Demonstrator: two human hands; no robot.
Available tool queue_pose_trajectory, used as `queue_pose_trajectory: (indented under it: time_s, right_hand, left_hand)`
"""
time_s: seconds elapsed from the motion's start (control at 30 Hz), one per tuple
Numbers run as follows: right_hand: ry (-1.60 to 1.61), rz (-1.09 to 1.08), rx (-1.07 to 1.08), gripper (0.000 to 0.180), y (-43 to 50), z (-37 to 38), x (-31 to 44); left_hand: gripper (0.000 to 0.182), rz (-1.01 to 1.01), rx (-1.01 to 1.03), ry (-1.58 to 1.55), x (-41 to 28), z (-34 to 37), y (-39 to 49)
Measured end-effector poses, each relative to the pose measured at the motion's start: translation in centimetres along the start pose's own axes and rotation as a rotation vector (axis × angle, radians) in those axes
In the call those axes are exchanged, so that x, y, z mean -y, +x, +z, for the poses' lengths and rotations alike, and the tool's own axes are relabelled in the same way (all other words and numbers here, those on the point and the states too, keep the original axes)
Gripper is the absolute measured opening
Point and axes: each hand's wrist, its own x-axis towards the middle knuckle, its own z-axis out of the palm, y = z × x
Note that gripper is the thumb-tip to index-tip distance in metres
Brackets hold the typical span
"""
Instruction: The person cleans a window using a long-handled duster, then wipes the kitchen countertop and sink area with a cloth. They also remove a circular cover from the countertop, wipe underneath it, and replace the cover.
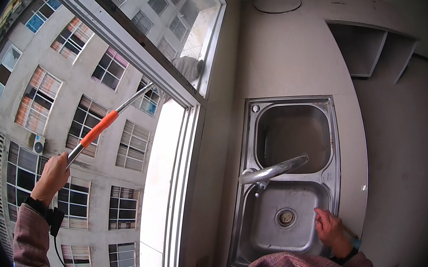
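Note:
My left hand [51,179] reaches out through the window opening, closed around the metal shaft of a pole [99,128] below its orange sleeve. The pole slants away to the upper right and passes behind the window frame [130,51]. Behind the glass pane [158,10], a grey cloth-like pad [186,68] shows near the pole's line; the joint between them is hidden. My right hand [330,228] is at the right edge of the stainless-steel double sink [332,127], fingers curled. Whether it grips anything is unclear.
A chrome faucet [274,170] spans the divider; cloudy water stands in the far basin [291,140]. The near basin's drain [286,218] is exposed. A white ledge [155,180] lies outside the window track. Open shelves [359,47] adjoin the counter [288,52]. A blue item [356,243] lies by my right wrist.

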Motion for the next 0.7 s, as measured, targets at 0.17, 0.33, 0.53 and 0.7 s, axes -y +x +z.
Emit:
queue_pose_trajectory:
  time_s: [0.17,0.33,0.53,0.7]
  right_hand:
    - [-0.019,-0.037,0.027,0.033,1.1,0.0,0.9]
    - [-0.064,-0.032,0.071,0.031,1.6,0.1,1.6]
    - [-0.108,-0.013,0.118,0.027,3.8,-1.5,3.1]
    - [-0.147,0.078,0.060,0.021,1.1,0.3,0.8]
  left_hand:
    - [0.016,-0.035,-0.030,-0.036,-1.2,1.9,6.4]
    - [0.013,-0.060,-0.093,-0.079,-4.9,3.8,14.4]
    - [0.010,-0.012,-0.185,-0.079,-9.5,6.9,26.2]
    - [0.014,0.191,-0.435,-0.603,-13.4,8.9,36.3]
